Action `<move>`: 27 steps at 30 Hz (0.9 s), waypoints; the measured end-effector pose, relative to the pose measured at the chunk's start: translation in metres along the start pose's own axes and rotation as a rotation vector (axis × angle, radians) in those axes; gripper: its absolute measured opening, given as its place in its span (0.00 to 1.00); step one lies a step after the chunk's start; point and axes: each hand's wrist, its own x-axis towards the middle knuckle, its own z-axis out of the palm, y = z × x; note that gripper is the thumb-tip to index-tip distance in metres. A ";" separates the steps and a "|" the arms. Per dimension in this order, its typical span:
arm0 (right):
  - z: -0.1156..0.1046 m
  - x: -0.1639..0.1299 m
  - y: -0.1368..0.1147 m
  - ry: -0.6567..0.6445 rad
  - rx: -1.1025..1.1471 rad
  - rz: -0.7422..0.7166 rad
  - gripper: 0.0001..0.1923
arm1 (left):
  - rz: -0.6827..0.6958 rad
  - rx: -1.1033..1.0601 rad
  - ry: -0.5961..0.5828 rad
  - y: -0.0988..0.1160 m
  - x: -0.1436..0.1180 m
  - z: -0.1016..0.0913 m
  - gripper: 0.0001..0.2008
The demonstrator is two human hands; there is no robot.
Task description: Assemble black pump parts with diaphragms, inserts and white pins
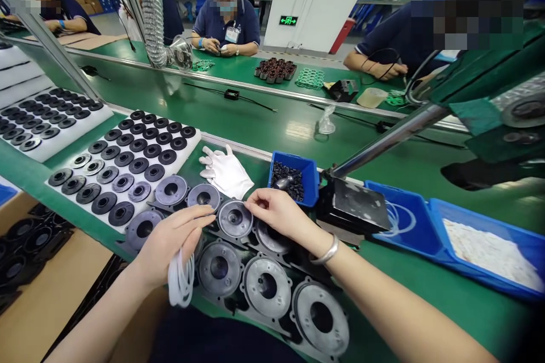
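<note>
My left hand (172,244) is closed round a loose bundle of translucent white rings (181,281), which hang below the fingers. Its fingertips reach toward a round grey metal housing (235,218) with a dark centre hole. At that housing's upper right rim, my right hand (276,210) is pinched shut; anything between its fingertips is too small to make out. A pale line runs along this housing's edge. Several similar housings (267,286) stand in rows around and in front of it, partly hidden by my hands.
White foam trays (187,150) hold rows of black discs on the left. Behind the housings lie a white glove (225,170) and a blue bin (315,178) of small black parts. A black box (355,204) and blue trays (409,221) stand right. Co-workers sit across the bench.
</note>
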 end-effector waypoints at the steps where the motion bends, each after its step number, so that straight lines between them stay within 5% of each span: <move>1: 0.000 0.001 0.000 -0.002 -0.001 0.001 0.08 | 0.013 0.009 -0.041 0.001 0.001 0.002 0.18; 6: 0.003 0.009 0.001 -0.008 -0.073 -0.007 0.07 | 0.122 0.165 -0.290 0.007 0.003 0.017 0.22; 14: 0.008 0.024 0.006 -0.001 -0.139 0.006 0.07 | 0.154 0.260 -0.444 0.007 -0.002 0.020 0.25; 27: -0.011 0.018 0.001 -0.153 -0.217 0.091 0.06 | 0.142 0.406 -0.469 0.029 0.001 0.027 0.29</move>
